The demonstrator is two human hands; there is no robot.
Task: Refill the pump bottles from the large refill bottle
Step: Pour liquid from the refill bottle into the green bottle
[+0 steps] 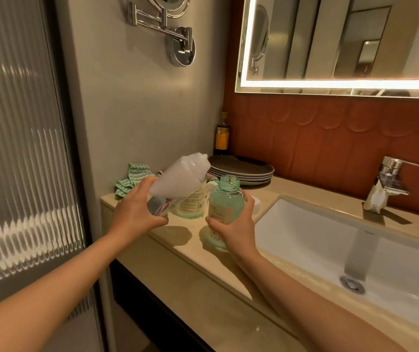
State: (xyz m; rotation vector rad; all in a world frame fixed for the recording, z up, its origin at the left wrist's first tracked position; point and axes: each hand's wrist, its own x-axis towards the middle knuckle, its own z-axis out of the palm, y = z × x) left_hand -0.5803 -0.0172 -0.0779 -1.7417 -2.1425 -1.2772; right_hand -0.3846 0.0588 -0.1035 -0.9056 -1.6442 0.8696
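the left hand (137,214) grasps the tilted refill bottle (178,181) to pour; the right hand (236,227) holds the open green pump bottle (224,207) steady.

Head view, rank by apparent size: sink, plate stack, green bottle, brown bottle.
1. Sink.
2. Plate stack and green bottle: they look alike; the bottle is nearer and the stack partly hidden, so unranked.
3. Brown bottle, smallest, though farthest back.

Bathroom: white sink (304,224), chrome tap (391,179), lit wall mirror (343,41), tan vanity counter (190,250).
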